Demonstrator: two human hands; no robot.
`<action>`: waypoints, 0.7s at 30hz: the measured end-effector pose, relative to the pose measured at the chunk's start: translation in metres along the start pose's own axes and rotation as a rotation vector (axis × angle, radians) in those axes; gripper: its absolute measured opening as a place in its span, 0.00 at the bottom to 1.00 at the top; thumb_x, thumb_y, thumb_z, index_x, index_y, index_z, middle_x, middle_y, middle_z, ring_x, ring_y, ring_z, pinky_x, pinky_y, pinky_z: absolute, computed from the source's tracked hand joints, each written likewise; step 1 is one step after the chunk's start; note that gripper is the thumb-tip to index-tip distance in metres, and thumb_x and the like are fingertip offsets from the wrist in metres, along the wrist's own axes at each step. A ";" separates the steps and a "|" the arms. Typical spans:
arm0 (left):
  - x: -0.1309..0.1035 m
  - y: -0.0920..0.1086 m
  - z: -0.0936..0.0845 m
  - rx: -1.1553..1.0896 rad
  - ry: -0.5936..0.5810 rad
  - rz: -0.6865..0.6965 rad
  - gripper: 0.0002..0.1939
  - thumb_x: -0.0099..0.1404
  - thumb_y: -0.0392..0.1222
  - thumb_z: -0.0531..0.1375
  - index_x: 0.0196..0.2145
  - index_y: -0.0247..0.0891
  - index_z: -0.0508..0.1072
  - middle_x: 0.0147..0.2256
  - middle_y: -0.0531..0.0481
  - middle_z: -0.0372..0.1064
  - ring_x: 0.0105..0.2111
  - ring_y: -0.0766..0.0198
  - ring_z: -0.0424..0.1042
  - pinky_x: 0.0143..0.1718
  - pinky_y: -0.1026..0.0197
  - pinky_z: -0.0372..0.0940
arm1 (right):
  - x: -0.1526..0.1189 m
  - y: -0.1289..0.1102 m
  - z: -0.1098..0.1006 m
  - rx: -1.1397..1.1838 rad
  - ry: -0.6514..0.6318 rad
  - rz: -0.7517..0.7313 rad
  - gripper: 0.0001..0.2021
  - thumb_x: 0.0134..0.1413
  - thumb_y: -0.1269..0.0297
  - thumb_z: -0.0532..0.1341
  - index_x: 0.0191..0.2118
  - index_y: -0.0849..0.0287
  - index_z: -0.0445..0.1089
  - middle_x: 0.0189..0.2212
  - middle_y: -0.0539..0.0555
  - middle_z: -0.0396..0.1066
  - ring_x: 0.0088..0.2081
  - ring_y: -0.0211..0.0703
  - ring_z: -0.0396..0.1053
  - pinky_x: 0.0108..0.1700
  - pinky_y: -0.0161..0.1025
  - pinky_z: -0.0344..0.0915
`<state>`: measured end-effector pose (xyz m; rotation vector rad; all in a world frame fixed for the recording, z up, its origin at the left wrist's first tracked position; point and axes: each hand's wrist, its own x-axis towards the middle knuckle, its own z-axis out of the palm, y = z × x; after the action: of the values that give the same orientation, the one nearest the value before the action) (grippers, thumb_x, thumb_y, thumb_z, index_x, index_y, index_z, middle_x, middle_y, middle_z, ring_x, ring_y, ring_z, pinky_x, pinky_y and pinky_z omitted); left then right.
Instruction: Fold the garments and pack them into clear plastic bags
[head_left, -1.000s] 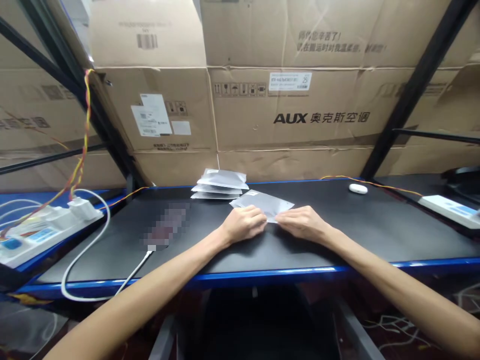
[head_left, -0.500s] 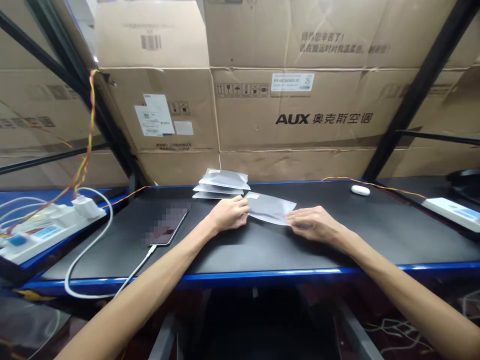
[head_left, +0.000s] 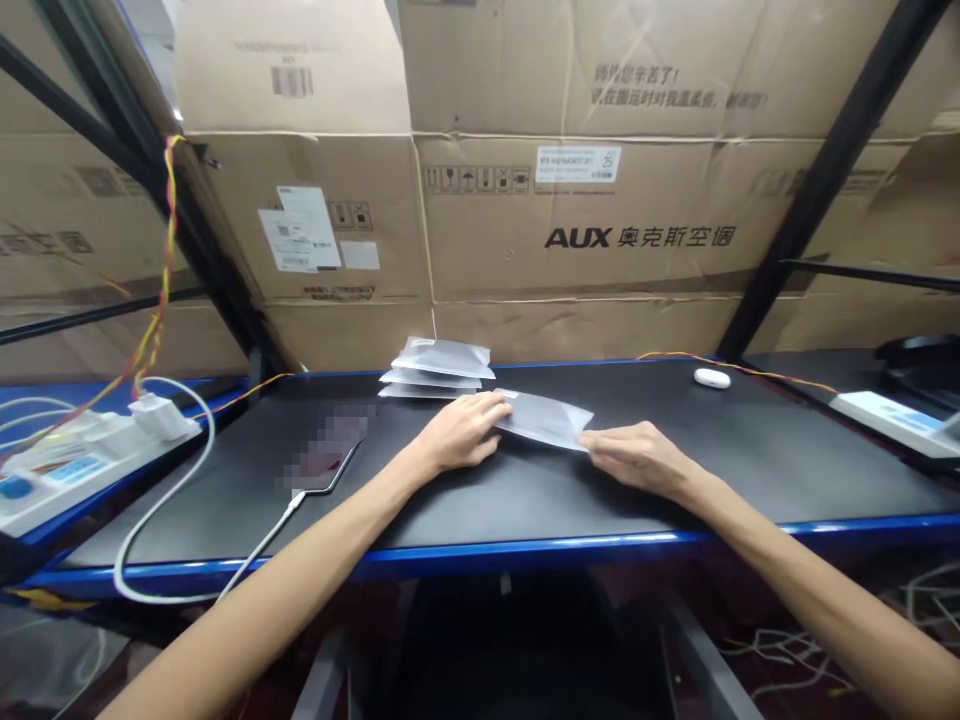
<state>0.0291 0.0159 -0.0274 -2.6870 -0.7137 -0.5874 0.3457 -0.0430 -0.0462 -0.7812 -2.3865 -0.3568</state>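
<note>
A whitish, translucent flat pouch [head_left: 546, 417] lies at the middle of the black tabletop, its right end slightly raised. My right hand [head_left: 637, 458] pinches the pouch's lower right corner between thumb and fingers. Over the pouch's left end rests my left hand [head_left: 463, 432], its fingers stretched out and the thumb apart, touching but not gripping it. Just behind my left hand sits a stack of several similar pouches [head_left: 439, 360]. What is inside the pouches cannot be made out.
A phone [head_left: 326, 455] with a white charging cable [head_left: 266, 540] lies at the left. Power strips stand at the far left [head_left: 90, 455] and far right [head_left: 896, 420]. A small white case [head_left: 712, 378] lies at the back right. Cardboard [head_left: 570, 260] walls the table's rear.
My left hand has loosened from a closed grip on the pouch's left end to stretched fingers over it. My right hand keeps its pinch. The view has shifted slightly.
</note>
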 end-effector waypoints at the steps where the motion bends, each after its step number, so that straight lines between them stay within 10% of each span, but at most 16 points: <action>1: 0.003 0.004 0.005 0.006 0.009 0.015 0.24 0.64 0.37 0.59 0.57 0.36 0.64 0.59 0.38 0.63 0.57 0.50 0.65 0.55 0.50 0.64 | 0.001 -0.001 0.000 0.011 0.012 -0.036 0.11 0.63 0.70 0.56 0.39 0.57 0.76 0.40 0.55 0.80 0.35 0.43 0.80 0.37 0.34 0.76; 7: 0.012 0.016 0.016 0.085 0.048 0.116 0.24 0.63 0.33 0.58 0.58 0.38 0.67 0.55 0.42 0.69 0.53 0.52 0.70 0.52 0.52 0.66 | 0.006 -0.007 -0.004 -0.035 0.123 -0.096 0.08 0.61 0.70 0.58 0.39 0.54 0.75 0.38 0.53 0.80 0.35 0.42 0.79 0.37 0.34 0.73; 13: 0.005 0.018 -0.022 0.148 0.182 0.148 0.17 0.66 0.38 0.55 0.52 0.40 0.73 0.45 0.45 0.76 0.40 0.56 0.76 0.41 0.54 0.68 | 0.006 -0.011 -0.013 -0.168 0.181 -0.031 0.10 0.59 0.63 0.59 0.27 0.55 0.71 0.25 0.52 0.73 0.25 0.40 0.70 0.25 0.36 0.61; 21: 0.017 -0.071 -0.051 0.301 0.256 -0.378 0.22 0.66 0.33 0.54 0.56 0.43 0.71 0.54 0.46 0.71 0.53 0.50 0.69 0.53 0.48 0.62 | 0.018 -0.015 0.006 -0.085 -0.110 -0.038 0.17 0.63 0.64 0.55 0.21 0.56 0.64 0.21 0.50 0.66 0.23 0.37 0.64 0.26 0.37 0.53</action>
<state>-0.0103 0.0621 0.0368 -2.1650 -1.1420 -0.8215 0.3220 -0.0445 -0.0408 -0.8136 -2.5053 -0.4434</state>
